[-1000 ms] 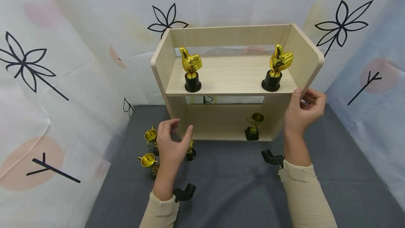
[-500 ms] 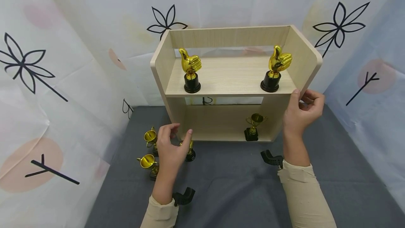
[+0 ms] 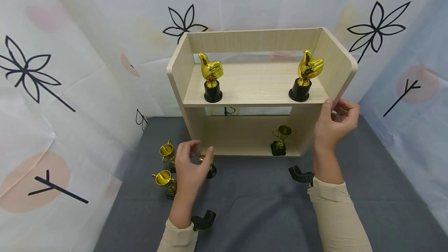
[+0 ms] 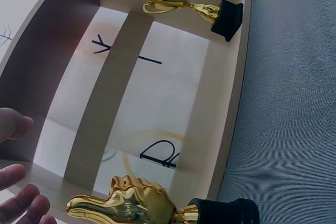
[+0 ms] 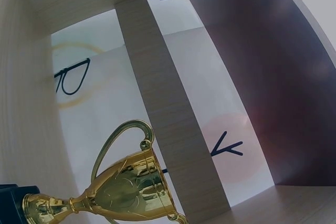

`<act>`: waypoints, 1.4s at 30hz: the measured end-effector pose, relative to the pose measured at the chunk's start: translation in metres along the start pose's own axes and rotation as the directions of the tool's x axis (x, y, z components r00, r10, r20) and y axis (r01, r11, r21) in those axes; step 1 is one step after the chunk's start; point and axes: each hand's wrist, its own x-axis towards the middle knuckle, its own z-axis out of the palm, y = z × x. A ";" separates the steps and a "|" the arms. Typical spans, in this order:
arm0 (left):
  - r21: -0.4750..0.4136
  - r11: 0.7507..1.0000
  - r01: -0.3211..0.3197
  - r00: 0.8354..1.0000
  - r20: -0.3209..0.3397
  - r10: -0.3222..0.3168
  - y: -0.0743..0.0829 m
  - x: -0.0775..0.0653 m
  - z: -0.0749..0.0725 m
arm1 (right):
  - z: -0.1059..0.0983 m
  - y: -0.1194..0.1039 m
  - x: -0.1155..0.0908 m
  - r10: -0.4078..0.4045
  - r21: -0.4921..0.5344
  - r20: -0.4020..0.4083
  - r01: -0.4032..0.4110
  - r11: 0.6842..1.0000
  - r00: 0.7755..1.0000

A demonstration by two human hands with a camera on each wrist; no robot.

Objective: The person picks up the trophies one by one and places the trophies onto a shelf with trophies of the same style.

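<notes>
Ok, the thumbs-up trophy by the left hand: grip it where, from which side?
Probably the gold fist, from the front and above: the trophy stands upright with the fist above its black base, and the shelf unit is behind it.

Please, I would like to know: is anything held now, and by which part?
The right hand grips the shelf by the front edge of its right side panel. The left hand holds nothing; it is near the thumbs-up trophy on the cloth.

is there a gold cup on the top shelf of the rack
No, the top shelf holds two thumbs-up trophies; a gold cup stands on the lower shelf.
</notes>
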 end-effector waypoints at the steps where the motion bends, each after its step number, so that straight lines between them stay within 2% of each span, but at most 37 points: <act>1: 0.003 1.000 0.005 1.000 0.004 -0.005 0.000 -0.001 0.000 | 0.000 0.000 0.000 0.002 -0.001 0.000 -0.002 1.000 1.000; 15: 0.016 0.997 0.071 0.996 0.048 -0.072 -0.003 -0.008 0.002 | 0.000 -0.001 0.000 0.004 -0.025 0.002 -0.004 1.000 1.000; 32: 0.030 0.992 0.125 0.988 0.088 -0.127 -0.012 -0.013 0.005 | 0.000 0.001 0.001 0.003 -0.007 0.007 -0.003 1.000 1.000; 42: 0.056 0.992 0.115 0.989 0.088 -0.120 -0.018 -0.017 0.009 | 0.000 -0.002 0.000 0.014 -0.028 0.007 -0.014 1.000 1.000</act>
